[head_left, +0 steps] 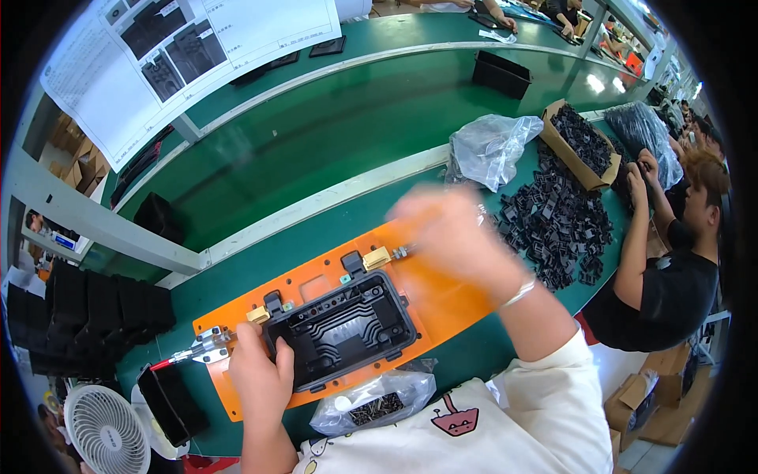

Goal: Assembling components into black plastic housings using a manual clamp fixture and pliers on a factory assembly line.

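Note:
An open black plastic housing (347, 328) with a ribbed inside lies on an orange fixture plate (442, 332). My left hand (264, 371) is closed round the housing's left end, its thumb over the rim. By that hand sits a toggle clamp (209, 344) with a red handle. Brass-coloured blocks (377, 258) stand along the housing's far side, near two black clips (353, 264). My right hand (454, 229) is smeared by motion above the plate's right part, close to the right-hand clamp rod (401, 251). Its fingers cannot be made out.
Small black plastic parts (553, 221) are heaped at right, beside a full cardboard box (584, 146) and a clear bag (493, 150). A bag of screws (375, 407) lies before me. Black bins (103, 308) and a fan (106, 430) stand left. A co-worker (663, 268) sits right.

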Action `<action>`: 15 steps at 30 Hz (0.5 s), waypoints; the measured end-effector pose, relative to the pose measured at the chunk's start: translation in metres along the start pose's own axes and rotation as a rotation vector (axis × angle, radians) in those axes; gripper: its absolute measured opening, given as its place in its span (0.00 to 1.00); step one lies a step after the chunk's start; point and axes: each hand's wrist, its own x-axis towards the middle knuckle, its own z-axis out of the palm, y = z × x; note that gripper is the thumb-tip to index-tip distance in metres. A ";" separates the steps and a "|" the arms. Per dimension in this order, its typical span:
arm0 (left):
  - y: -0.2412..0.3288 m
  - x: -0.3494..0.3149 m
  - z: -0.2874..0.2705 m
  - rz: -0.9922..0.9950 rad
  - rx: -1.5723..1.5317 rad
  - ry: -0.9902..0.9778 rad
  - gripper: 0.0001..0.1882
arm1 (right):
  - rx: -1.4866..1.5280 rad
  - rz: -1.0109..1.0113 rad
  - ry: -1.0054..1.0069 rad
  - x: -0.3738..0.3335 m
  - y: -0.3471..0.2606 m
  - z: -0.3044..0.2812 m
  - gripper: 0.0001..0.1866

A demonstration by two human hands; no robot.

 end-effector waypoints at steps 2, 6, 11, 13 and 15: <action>-0.002 0.001 0.001 0.009 0.002 0.006 0.12 | 0.008 -0.094 -0.085 -0.007 -0.019 0.008 0.13; -0.002 0.001 0.007 0.050 -0.069 0.029 0.13 | 0.179 0.010 -0.256 0.001 -0.006 -0.008 0.13; 0.001 -0.004 0.003 -0.063 -0.102 0.020 0.13 | 0.442 0.520 0.695 0.011 0.035 -0.057 0.07; 0.003 -0.004 0.008 -0.040 -0.227 0.072 0.14 | 0.044 0.477 0.867 -0.019 0.046 -0.077 0.05; 0.000 -0.004 0.004 -0.068 -0.194 0.072 0.14 | 0.221 0.610 0.355 -0.041 0.005 -0.062 0.09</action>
